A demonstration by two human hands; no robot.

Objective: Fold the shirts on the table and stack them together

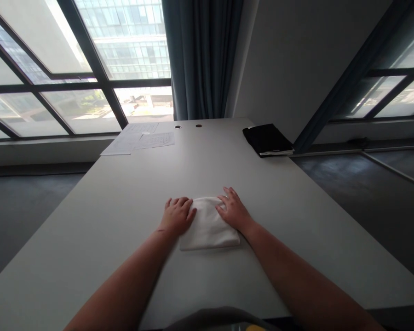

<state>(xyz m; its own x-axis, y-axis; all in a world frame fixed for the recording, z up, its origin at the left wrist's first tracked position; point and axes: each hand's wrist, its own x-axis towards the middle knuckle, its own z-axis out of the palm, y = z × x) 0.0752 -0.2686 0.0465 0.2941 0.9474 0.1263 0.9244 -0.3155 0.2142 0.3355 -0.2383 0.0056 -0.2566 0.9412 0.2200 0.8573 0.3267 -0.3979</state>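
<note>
A folded white cloth (210,230) lies flat on the white table, its far edge slightly rounded and its near edge straight. My left hand (179,215) rests on its far left corner, fingers spread forward over the edge and the thumb on the fabric. On the far right corner lies my right hand (233,210), fingers apart and thumb pointing inward across the cloth. Neither hand shows a grip on the fabric. Part of both side edges is hidden under the hands and wrists.
Printed paper sheets (138,138) lie at the table's far left. A black folder (267,139) with pages inside sits at the far right edge. Two round cable holes (198,125) mark the far end of the table (124,257), near a blue curtain (203,59) and windows.
</note>
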